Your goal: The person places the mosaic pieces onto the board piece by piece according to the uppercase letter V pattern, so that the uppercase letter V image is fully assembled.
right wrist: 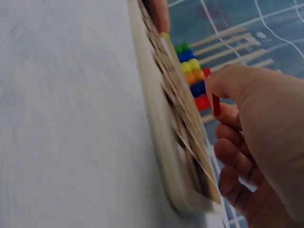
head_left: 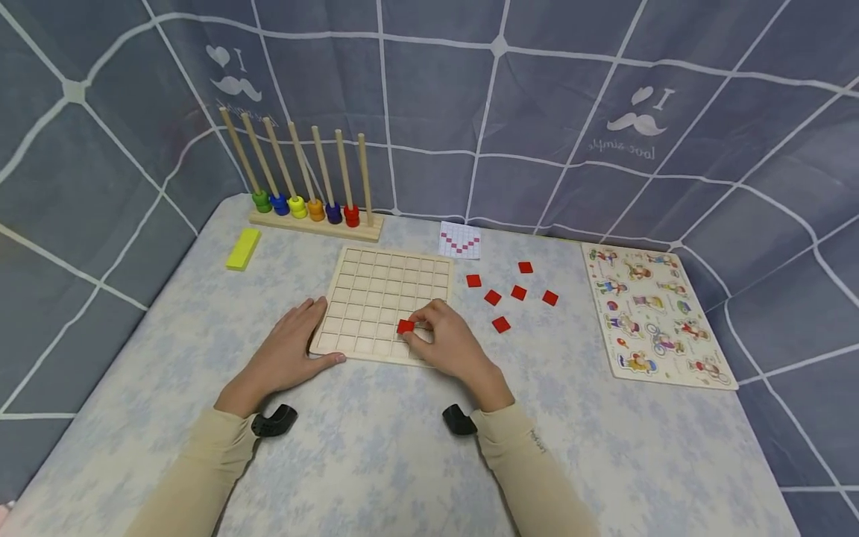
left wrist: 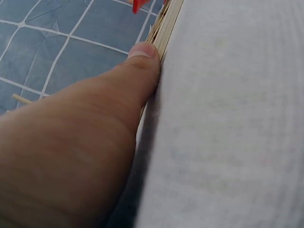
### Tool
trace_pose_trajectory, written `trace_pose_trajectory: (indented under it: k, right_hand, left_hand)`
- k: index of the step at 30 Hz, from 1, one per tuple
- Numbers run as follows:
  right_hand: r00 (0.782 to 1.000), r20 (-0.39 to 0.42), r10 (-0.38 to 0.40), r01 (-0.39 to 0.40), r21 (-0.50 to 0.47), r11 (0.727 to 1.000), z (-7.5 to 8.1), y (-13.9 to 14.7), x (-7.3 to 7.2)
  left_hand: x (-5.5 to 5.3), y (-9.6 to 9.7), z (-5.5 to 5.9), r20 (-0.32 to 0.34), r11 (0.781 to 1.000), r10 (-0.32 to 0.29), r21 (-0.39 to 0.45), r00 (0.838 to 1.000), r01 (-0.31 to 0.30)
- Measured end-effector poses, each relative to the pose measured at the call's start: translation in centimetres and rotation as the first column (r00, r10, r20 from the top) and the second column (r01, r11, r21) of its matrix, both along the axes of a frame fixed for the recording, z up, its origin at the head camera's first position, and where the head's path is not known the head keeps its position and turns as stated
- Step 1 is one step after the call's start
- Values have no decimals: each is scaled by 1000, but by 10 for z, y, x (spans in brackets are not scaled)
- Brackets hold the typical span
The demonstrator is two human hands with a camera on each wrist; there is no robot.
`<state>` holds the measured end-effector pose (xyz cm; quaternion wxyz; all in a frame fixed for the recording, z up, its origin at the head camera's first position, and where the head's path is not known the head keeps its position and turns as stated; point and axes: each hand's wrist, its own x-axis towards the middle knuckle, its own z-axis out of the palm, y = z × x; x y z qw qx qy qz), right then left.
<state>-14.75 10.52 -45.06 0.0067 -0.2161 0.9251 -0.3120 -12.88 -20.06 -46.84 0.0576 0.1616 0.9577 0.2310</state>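
A wooden grid board [head_left: 365,306] with square cells lies on the table. My right hand [head_left: 446,339] pinches a red square tile [head_left: 405,327] between thumb and fingertips, above the board's lower right part. In the right wrist view that tile [right wrist: 212,92] is tilted on edge and held apart from the board. My left hand [head_left: 288,347] lies along the board's left side, fingers straight, with the thumb at its front edge; the left wrist view shows the thumb [left wrist: 142,52] against the wooden edge. Several loose red tiles [head_left: 519,292] lie to the right of the board.
A pattern card [head_left: 459,240] with a red V of squares lies behind the board. At the back left stands a peg rack [head_left: 315,224] with coloured rings, near a yellow block [head_left: 243,249]. A wooden picture puzzle [head_left: 658,317] lies at the right.
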Motion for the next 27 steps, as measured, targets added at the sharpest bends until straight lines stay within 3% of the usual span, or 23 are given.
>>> trace_pose_trajectory:
  k: [5,15,27]
  right_hand:
    - [997,-60,51,-45,98,994,-4,-19,-4]
    - [994,-71,82,-65,215,975,-2,-35,-3]
    - [998,-37,53,-46,156,987,-2,-37,-5]
  left_hand:
    - [0,-1,2,-6,1000,5,-4,1000,-5]
    - [5,0,0,6,1000,20,12,1000,-20]
    - [1,0,-2,-8,1000,18,7,1000,-18]
